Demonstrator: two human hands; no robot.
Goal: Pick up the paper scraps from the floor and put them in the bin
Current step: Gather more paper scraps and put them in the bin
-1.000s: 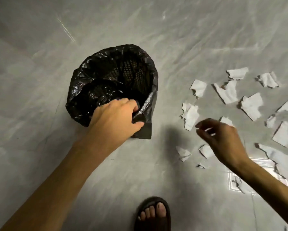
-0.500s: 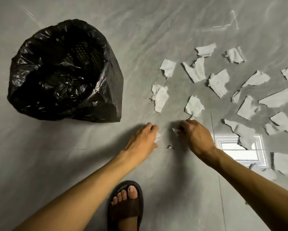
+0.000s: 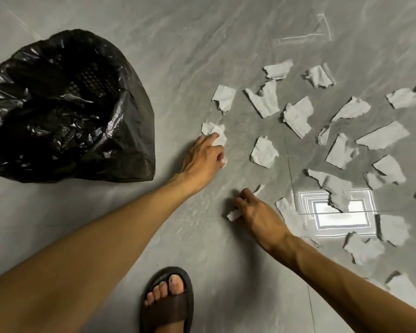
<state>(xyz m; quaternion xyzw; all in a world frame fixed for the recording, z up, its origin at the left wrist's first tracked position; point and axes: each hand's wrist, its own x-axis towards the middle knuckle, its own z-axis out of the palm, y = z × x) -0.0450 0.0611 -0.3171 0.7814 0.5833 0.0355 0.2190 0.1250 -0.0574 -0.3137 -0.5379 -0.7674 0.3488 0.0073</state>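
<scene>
Scraps (image 3: pixel 298 116) spread right of both hands; the bin (image 3: pixel 65 109) sits upper left, nearer the left hand (image 3: pixel 205 156), which pinches a crumpled scrap (image 3: pixel 215 133); the right hand (image 3: pixel 255 210) grips a small piece (image 3: pixel 233 215).

A crumpled scrap (image 3: pixel 216 134) is touched by the left hand (image 3: pixel 202 156) just right of the bag-lined bin (image 3: pixel 65 109). A small scrap (image 3: pixel 233 215) is pinched in the right hand (image 3: pixel 258 212). Many torn scraps (image 3: pixel 298 116) are scattered over the grey floor (image 3: pixel 202 44); a sandalled foot (image 3: pixel 168 301) is seen below.
</scene>
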